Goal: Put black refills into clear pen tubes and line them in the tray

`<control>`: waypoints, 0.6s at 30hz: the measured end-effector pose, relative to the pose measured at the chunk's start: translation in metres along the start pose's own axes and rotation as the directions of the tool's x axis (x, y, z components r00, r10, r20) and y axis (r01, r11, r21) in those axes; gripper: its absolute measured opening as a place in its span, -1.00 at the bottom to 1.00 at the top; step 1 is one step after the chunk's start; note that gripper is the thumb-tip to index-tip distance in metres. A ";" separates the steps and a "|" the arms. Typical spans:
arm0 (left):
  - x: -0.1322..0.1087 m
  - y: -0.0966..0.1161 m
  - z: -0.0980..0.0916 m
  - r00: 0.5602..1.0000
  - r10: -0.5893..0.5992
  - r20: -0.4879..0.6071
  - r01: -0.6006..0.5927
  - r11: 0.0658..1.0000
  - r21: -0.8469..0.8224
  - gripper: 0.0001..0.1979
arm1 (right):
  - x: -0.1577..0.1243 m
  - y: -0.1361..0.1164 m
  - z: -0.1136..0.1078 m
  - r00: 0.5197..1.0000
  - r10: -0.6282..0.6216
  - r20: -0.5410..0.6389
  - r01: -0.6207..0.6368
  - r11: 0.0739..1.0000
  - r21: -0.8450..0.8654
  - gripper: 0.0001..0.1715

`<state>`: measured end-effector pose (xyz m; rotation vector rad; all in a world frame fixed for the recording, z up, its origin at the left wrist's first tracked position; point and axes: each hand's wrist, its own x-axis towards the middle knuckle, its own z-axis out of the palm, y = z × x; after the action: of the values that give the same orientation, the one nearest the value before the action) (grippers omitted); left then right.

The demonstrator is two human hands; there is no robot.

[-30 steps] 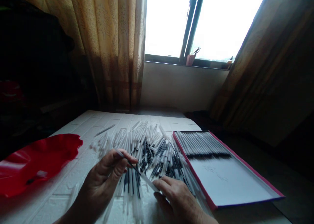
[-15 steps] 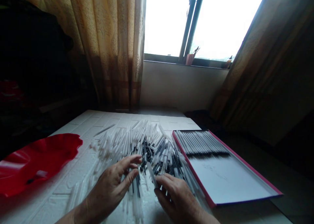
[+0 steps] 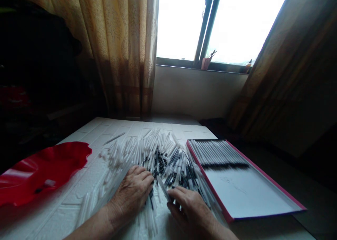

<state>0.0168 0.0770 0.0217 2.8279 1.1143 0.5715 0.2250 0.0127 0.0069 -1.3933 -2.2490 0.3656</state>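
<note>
My right hand [image 3: 191, 207] is closed, pinching a clear pen barrel [image 3: 163, 188] that slants up to the left over the white table. My left hand [image 3: 135, 188] lies palm down on the near part of the pen pile, its fingers curled together and their tips hidden. Beside its fingertips lie thin dark pen refills [image 3: 151, 199]. Beyond both hands spreads a heap of clear pen barrels [image 3: 137, 147]. Black-tipped pen parts [image 3: 173, 164] lie in the heap's middle and right.
Right of the heap, a red-edged shallow box [image 3: 252, 194] holds a row of pens [image 3: 218, 152] at its far end. A red wavy-rimmed dish [image 3: 65, 155] stands at left. A pink cup [image 3: 205, 63] sits on the windowsill behind.
My left hand has turned palm down and lowered onto the pile; its fingers were spread above it before. My right hand keeps the barrel in nearly the same spot. The view has shifted slightly.
</note>
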 end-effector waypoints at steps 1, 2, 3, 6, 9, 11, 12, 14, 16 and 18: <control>0.000 0.000 0.000 1.000 -0.008 0.003 0.008 1.000 -0.005 -0.86 | 0.000 0.000 0.000 1.000 0.002 -0.002 -0.002 1.000 -0.002 -0.86; 0.001 -0.001 0.001 1.000 -0.015 0.006 0.016 1.000 -0.011 -0.87 | 0.000 0.000 0.000 1.000 0.003 -0.007 -0.003 1.000 -0.002 -0.86; 0.001 -0.001 0.002 1.000 -0.022 0.010 0.022 1.000 -0.018 -0.88 | 0.000 -0.001 0.000 1.000 0.003 -0.012 -0.003 1.000 -0.001 -0.86; 0.003 -0.003 0.004 0.999 -0.036 0.023 0.037 0.999 -0.039 -0.89 | 0.000 -0.001 0.000 1.000 0.002 -0.010 -0.002 1.000 -0.006 -0.86; 0.004 -0.003 0.004 0.998 -0.047 0.032 0.049 0.997 -0.056 -0.89 | 0.001 -0.003 -0.001 1.000 0.005 0.004 -0.005 1.000 -0.022 -0.86; 0.004 -0.001 0.003 0.998 -0.053 0.039 0.056 0.996 -0.063 -0.89 | 0.001 -0.004 -0.002 1.000 0.006 0.001 -0.006 1.000 -0.027 -0.86; 0.004 0.000 0.002 0.998 -0.056 0.043 0.059 0.996 -0.064 -0.88 | 0.001 -0.004 -0.002 1.000 0.006 -0.003 -0.006 1.000 -0.028 -0.86; 0.004 0.002 0.000 0.997 -0.061 0.047 0.064 0.996 -0.063 -0.87 | 0.000 -0.005 -0.002 1.000 0.002 -0.008 -0.002 1.000 -0.025 -0.86; 0.003 0.004 -0.001 0.997 -0.068 0.043 0.071 0.996 -0.059 -0.89 | 0.000 -0.005 -0.002 1.000 -0.002 -0.003 0.002 1.000 -0.021 -0.86; 0.002 0.007 -0.001 0.997 -0.074 0.032 0.076 0.995 -0.065 -0.91 | 0.000 -0.003 -0.001 1.000 -0.002 0.001 0.002 1.000 -0.020 -0.86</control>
<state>0.0226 0.0731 0.0250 2.7167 1.1685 0.5489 0.2229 0.0111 0.0089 -1.4007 -2.2608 0.3447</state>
